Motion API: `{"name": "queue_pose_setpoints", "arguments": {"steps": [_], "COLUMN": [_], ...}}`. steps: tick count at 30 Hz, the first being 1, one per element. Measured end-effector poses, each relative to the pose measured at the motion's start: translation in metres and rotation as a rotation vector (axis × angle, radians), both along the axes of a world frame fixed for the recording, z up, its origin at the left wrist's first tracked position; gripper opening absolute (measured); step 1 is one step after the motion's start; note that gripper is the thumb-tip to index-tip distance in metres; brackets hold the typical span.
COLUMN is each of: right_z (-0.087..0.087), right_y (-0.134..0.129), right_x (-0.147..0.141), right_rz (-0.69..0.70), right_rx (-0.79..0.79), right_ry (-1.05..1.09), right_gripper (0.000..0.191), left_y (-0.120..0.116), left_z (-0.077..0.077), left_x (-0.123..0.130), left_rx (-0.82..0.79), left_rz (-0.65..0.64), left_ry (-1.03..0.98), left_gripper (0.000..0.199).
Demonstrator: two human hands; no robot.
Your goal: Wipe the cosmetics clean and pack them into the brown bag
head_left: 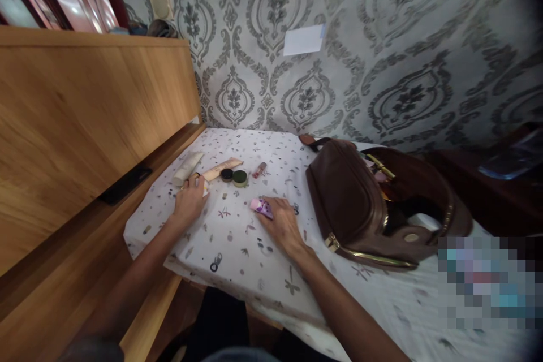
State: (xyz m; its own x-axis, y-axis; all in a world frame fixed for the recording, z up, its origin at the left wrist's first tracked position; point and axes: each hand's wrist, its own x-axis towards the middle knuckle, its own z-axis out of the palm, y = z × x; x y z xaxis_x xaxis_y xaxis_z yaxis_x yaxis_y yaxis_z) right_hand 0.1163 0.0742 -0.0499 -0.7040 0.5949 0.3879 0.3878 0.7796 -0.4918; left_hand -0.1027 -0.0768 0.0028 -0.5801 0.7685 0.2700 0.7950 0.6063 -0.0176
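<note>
My right hand (283,223) is closed around a small pink-and-purple tube (262,207), its pink end pointing left, low over the patterned sheet. Farther left, the fingers of my left hand (190,199) are curled on a small white-and-yellow item (206,187), mostly hidden, so its kind is unclear. Just beyond that hand lie a pale whitish tube (189,167) and a peach-coloured tube (223,168). A small black-topped round container (227,175) and a green-topped jar (240,178) stand side by side. Beyond the right hand lies a small pinkish clear tube (259,169).
An unzipped brown leather bag (348,192) rests on the white patterned sheet (237,237) at the right. A wooden headboard (93,107) rises on the left, with a dark flat object (125,185) on its ledge. Patterned wallpaper (275,0) stands behind. A blurred patch covers the lower right.
</note>
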Motion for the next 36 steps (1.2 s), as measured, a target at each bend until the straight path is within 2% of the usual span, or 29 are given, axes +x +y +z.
{"name": "queue_pose_setpoints", "arguments": {"steps": [3,6,9,11,14,18,21,23,25,29,32,36], "right_z": [0.004,0.012,0.017,0.017,0.012,0.009,0.009,0.010,0.012,0.017,0.020,0.023], "right_y": [-0.003,-0.010,-0.020,-0.027,-0.030,-0.027,-0.027,-0.028,-0.028,-0.029,-0.031,-0.033], "right_x": [0.000,0.001,0.001,0.000,-0.003,-0.002,-0.001,-0.001,0.001,0.002,0.001,-0.002], "right_rz": [0.002,0.156,0.348,0.399,0.378,0.278,0.221,0.214,0.228,0.284,0.312,0.312], "right_rx": [0.019,-0.005,-0.069,-0.100,-0.136,-0.206,-0.230,-0.236,-0.248,-0.265,-0.304,-0.459], "right_ry": [0.106,0.207,0.233,0.222,0.250,0.329,0.337,0.329,0.314,0.312,0.373,0.448], "right_gripper": [0.037,0.042,0.056,0.064,0.067,0.052,0.044,0.040,0.032,0.011,0.018,0.034], "left_y": [-0.001,0.000,0.005,0.009,0.014,0.021,0.026,0.029,0.031,0.033,0.035,0.039], "left_z": [-0.002,0.000,0.003,0.006,0.009,0.007,0.007,0.009,0.011,0.013,0.012,0.011], "left_x": [-0.002,0.005,0.029,0.051,0.081,0.103,0.108,0.108,0.106,0.097,0.089,0.083], "left_rx": [0.098,0.236,0.301,0.314,0.295,0.337,0.194,0.078,0.045,0.123,0.221,0.373], "left_rz": [-0.055,-0.193,-0.320,-0.417,-0.457,-0.443,-0.386,-0.328,-0.312,-0.319,-0.328,-0.369], "left_ry": [-0.095,-0.414,-0.814,-0.944,-0.909,-0.660,-0.463,-0.416,-0.412,-0.482,-0.581,-0.749], "left_gripper": [0.034,0.034,0.033,0.032,0.028,0.030,0.032,0.038,0.042,0.039,0.037,0.043]}}
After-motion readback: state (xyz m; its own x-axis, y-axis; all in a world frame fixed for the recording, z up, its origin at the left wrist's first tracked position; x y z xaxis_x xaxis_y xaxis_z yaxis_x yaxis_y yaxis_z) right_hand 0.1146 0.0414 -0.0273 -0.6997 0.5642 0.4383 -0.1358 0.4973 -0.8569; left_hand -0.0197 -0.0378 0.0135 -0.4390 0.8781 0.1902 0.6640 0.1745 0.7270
